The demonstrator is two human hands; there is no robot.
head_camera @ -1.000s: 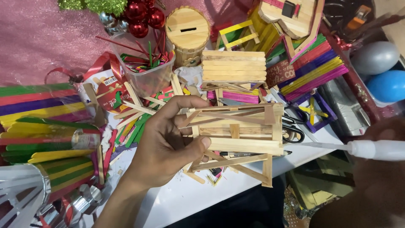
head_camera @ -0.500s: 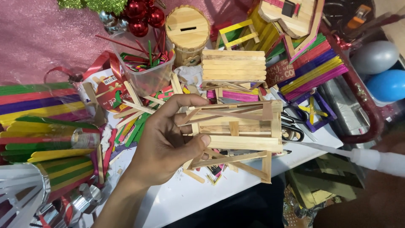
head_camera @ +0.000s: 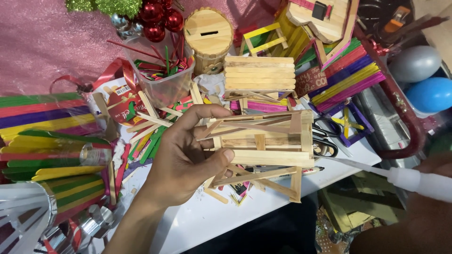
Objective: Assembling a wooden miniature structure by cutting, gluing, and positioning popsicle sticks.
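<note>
The left hand [head_camera: 188, 155] is curled around a little frame made of plain wooden sticks [head_camera: 263, 141]. The thumb presses on the front of the frame and the fingers wrap over its top, so the hand has a firm hold on it. The frame is held up in the air over the near edge of the white table [head_camera: 197, 221], about the middle of that edge. Its long sides lie flat and thin sticks cross it at a slant. The right hand [head_camera: 433, 164] peeks in at the right side, past the table's right corner, and only a small bit of it shows, so you cannot tell how open it is. It is right by a white glue bottle [head_camera: 423, 183], whose long thin tip points toward the frame and ends just beside it. Black scissors [head_camera: 325, 138] lie on the table near the right edge, behind the frame. A flat stack of plain sticks [head_camera: 259, 73] sits farther back. A round wooden box with a slot [head_camera: 208, 35] stands near the far edge. A clear plastic cup [head_camera: 160, 77] with coloured sticks stands to its left.
</note>
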